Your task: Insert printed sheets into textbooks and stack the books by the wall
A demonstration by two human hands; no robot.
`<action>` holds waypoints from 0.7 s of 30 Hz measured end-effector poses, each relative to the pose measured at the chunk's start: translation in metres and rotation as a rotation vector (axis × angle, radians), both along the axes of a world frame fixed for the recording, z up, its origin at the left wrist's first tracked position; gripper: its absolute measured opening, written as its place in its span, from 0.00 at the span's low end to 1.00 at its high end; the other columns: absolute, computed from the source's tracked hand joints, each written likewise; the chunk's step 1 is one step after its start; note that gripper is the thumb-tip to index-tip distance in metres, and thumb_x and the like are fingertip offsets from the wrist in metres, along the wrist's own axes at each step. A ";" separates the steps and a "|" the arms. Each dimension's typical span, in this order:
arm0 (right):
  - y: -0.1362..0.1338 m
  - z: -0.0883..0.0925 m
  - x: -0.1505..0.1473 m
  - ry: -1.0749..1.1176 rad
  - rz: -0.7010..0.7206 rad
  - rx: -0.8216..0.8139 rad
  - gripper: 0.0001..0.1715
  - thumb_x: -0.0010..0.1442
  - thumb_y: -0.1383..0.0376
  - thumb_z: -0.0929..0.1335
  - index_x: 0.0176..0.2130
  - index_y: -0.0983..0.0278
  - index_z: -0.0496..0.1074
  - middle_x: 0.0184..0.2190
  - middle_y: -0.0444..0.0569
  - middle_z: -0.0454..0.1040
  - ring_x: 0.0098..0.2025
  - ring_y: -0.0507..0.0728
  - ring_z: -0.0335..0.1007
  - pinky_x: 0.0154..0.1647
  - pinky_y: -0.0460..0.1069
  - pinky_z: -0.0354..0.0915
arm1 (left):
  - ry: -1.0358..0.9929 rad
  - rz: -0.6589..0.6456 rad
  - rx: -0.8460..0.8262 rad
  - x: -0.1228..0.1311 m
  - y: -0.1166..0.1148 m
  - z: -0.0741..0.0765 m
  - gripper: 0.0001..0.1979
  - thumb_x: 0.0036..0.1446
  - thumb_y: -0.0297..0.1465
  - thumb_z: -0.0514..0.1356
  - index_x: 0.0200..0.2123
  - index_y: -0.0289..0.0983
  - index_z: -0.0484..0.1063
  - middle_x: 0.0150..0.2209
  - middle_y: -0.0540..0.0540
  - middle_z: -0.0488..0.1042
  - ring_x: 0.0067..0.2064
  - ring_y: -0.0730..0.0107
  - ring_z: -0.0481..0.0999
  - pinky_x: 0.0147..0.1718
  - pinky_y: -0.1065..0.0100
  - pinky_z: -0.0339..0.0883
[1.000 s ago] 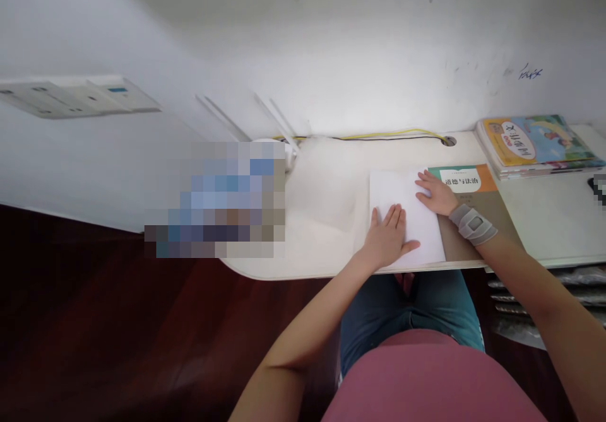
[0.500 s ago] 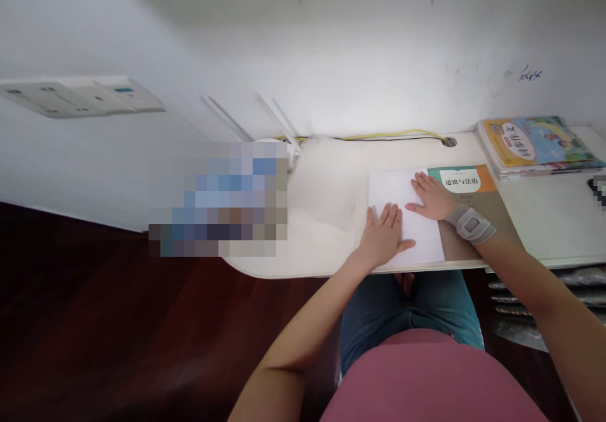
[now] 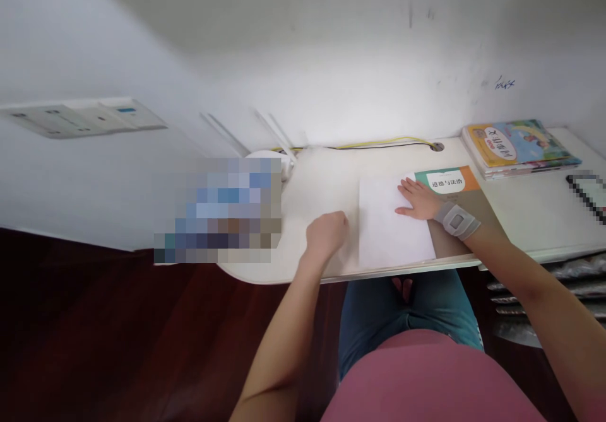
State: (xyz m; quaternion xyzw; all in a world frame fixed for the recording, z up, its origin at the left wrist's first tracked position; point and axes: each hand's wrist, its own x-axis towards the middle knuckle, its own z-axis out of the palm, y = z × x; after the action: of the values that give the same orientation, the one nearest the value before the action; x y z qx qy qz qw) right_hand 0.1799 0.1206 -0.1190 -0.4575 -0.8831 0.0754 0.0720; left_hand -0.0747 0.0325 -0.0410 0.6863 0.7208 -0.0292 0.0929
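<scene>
A white sheet of paper (image 3: 391, 233) lies at the table's front edge, over the left part of a book (image 3: 459, 220) with a green, orange and brown cover. My right hand (image 3: 420, 200), fingers spread, rests flat on the paper's upper right and touches the book; a grey band circles that wrist. Left of the paper, my left hand (image 3: 326, 236) is curled with its knuckles forward over the white tabletop. Whether anything is inside its fingers is hidden.
A stack of books (image 3: 521, 147) stands at the back right, with a black-edged object (image 3: 589, 195) near it. Cables (image 3: 369, 146) run along the wall. A blurred-out item (image 3: 227, 211) sits at the left end by a white router with antennas.
My left hand has come off the paper, moved left and curled its fingers. My right hand stays flat on the paper. The view has shifted slightly.
</scene>
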 end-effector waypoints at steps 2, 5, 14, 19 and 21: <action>0.001 0.004 -0.001 0.055 0.021 -0.040 0.44 0.57 0.43 0.61 0.62 0.67 0.57 0.66 0.59 0.51 0.68 0.65 0.41 0.66 0.61 0.44 | -0.320 0.013 0.037 -0.006 0.002 0.016 0.09 0.53 0.30 0.50 0.26 0.37 0.69 0.26 0.42 0.77 0.34 0.56 0.78 0.37 0.58 0.69; -0.001 0.023 0.003 0.263 0.005 -0.061 0.43 0.58 0.41 0.59 0.61 0.67 0.59 0.65 0.60 0.53 0.67 0.63 0.45 0.65 0.59 0.47 | -0.929 0.015 0.083 0.000 0.003 0.044 0.06 0.51 0.32 0.51 0.24 0.38 0.63 0.20 0.49 0.74 0.26 0.64 0.76 0.33 0.63 0.70; -0.062 0.109 0.110 1.045 -0.382 -0.344 0.38 0.62 0.40 0.50 0.56 0.60 0.63 0.52 0.57 0.71 0.52 0.61 0.70 0.47 0.58 0.69 | -1.412 -0.515 -0.091 0.167 0.039 0.055 0.06 0.55 0.33 0.53 0.29 0.36 0.64 0.35 0.45 0.77 0.44 0.62 0.76 0.46 0.61 0.66; -0.087 0.085 0.176 1.043 -0.596 -0.497 0.31 0.58 0.43 0.62 0.48 0.63 0.69 0.45 0.58 0.76 0.44 0.61 0.75 0.39 0.56 0.73 | -0.928 -0.884 -0.120 0.232 0.048 0.008 0.19 0.63 0.39 0.45 0.42 0.34 0.70 0.43 0.41 0.76 0.44 0.63 0.75 0.45 0.62 0.66; -0.090 0.065 0.186 0.929 -0.693 -0.496 0.26 0.52 0.50 0.71 0.44 0.64 0.70 0.35 0.54 0.78 0.36 0.59 0.76 0.34 0.53 0.73 | -0.785 -0.972 -0.071 0.231 0.050 -0.005 0.21 0.65 0.40 0.43 0.51 0.35 0.67 0.49 0.40 0.73 0.49 0.64 0.73 0.49 0.64 0.64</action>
State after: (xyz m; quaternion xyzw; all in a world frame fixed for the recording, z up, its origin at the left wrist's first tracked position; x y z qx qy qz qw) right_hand 0.3662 0.0309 -0.0538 -0.6396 -0.5165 0.4412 0.3599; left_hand 0.1559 0.0826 -0.0455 0.8918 0.2372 0.1622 0.3496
